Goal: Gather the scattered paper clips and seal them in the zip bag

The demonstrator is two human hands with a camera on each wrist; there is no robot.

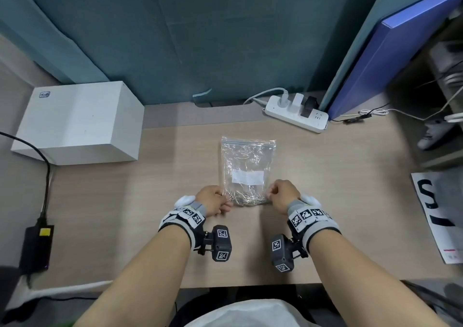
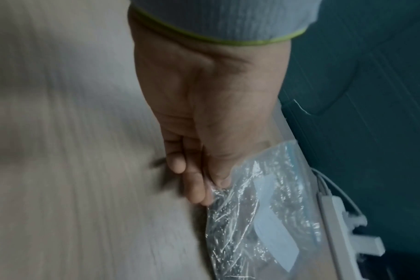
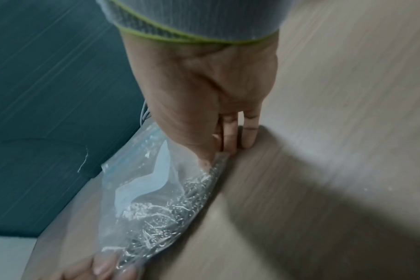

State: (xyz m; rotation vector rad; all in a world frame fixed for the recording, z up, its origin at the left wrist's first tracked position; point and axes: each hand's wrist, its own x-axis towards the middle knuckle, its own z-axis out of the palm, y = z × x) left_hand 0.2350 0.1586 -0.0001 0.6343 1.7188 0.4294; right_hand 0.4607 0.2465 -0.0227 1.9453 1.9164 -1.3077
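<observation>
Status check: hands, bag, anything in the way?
Left hand and right hand pinch the near corners of the zip bag. Paper clips heaped inside, near end. No loose clips visible, nothing in the way.

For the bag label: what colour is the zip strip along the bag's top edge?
Blue, on the clear plastic zip bag; its zip strip shows best in the head view.
</observation>
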